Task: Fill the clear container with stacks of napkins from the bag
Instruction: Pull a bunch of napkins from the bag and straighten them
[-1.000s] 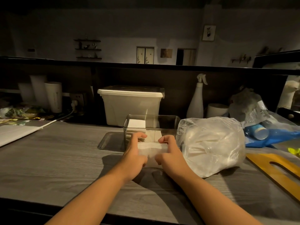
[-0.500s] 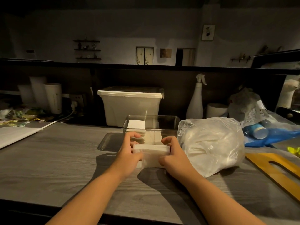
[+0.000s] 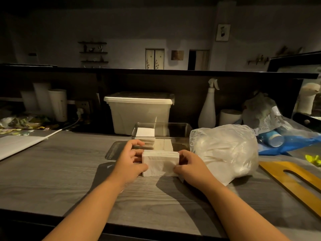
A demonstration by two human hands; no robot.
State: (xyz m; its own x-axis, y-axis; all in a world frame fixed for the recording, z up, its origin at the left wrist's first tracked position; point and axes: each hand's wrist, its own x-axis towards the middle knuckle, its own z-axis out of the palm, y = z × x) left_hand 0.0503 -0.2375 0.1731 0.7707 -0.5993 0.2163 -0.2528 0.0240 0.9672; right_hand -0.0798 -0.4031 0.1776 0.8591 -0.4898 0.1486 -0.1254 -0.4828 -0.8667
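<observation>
Head: napkin stack (image 3: 160, 162) just beside container (image 3: 180, 136)

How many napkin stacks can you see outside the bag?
3. The held stack sits between the left hand and right hand, in front of the clear container; the tall stack stands inside at its left; the lower stack lies beside that. The bag may hide more.

Dim room; grey wood-grain counter (image 3: 52, 171), dark raised ledge (image 3: 156, 72), pale wall (image 3: 130, 28), small shelves (image 3: 93, 52)

Only illegible print on plastic wrapper (image 3: 268, 120).
</observation>
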